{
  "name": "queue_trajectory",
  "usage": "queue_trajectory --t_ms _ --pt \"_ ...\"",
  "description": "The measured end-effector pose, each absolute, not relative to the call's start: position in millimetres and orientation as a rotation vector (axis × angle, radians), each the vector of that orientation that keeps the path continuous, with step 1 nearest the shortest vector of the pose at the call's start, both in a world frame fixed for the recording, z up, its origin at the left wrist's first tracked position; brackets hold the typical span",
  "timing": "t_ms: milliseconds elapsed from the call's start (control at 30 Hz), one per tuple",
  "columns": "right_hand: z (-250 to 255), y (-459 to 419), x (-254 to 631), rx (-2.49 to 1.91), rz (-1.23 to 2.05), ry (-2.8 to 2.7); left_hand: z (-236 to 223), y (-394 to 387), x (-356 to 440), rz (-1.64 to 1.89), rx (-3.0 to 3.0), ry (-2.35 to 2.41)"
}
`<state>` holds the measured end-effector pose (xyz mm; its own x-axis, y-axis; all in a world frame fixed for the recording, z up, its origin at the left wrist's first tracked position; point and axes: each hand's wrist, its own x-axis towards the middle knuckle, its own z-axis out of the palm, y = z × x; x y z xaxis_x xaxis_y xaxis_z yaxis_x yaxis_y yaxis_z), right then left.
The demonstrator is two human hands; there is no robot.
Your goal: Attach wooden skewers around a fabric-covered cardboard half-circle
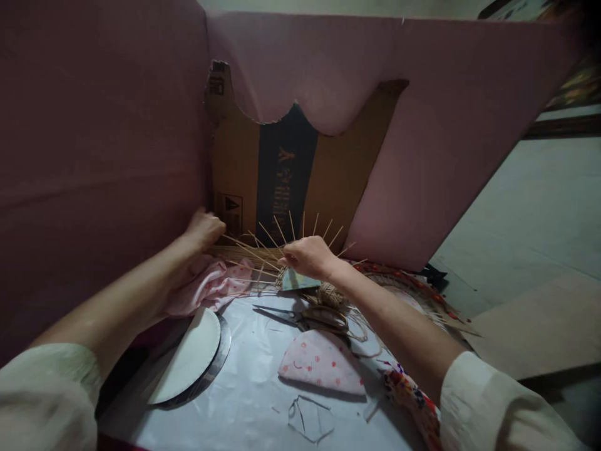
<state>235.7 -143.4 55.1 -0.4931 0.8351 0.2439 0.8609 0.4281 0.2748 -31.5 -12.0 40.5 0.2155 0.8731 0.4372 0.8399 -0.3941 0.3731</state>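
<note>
My right hand [307, 257] is closed around a small round piece from which thin wooden sticks [277, 235] fan out like rays. Its fingers pinch one stick near the hub. A pale blue-green card [298, 280] shows just under the hand. My left hand [204, 228] is closed over the end of a bundle of sticks [232, 252] lying against the pink wall. What the fingers hold there is partly hidden.
Scissors [300, 316] and a ball of jute twine [328, 294] lie on the white sheet [253, 388]. A white disc [188, 354], a pink dotted fabric half-circle [322, 363], crumpled pink cloth [211, 288] and a decorated round mat [422, 294] surround them. Pink-covered cardboard [282, 175] stands behind.
</note>
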Motion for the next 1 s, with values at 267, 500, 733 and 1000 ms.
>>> queue_trajectory --t_ms 267,500,733,1000 --pt "53 -189 275 -1.601 -0.584 -2.515 87 -51 -40 0.743 2.774 1.865" --pt "41 -250 298 -1.618 -0.481 -2.441 125 -95 -52 0.860 2.835 2.082" --pt "28 -304 327 -1.638 -0.459 -2.149 180 -161 -60 1.293 2.887 2.107" --pt "23 -359 297 -1.233 -0.995 -1.843 90 -278 70 0.790 3.122 1.118"
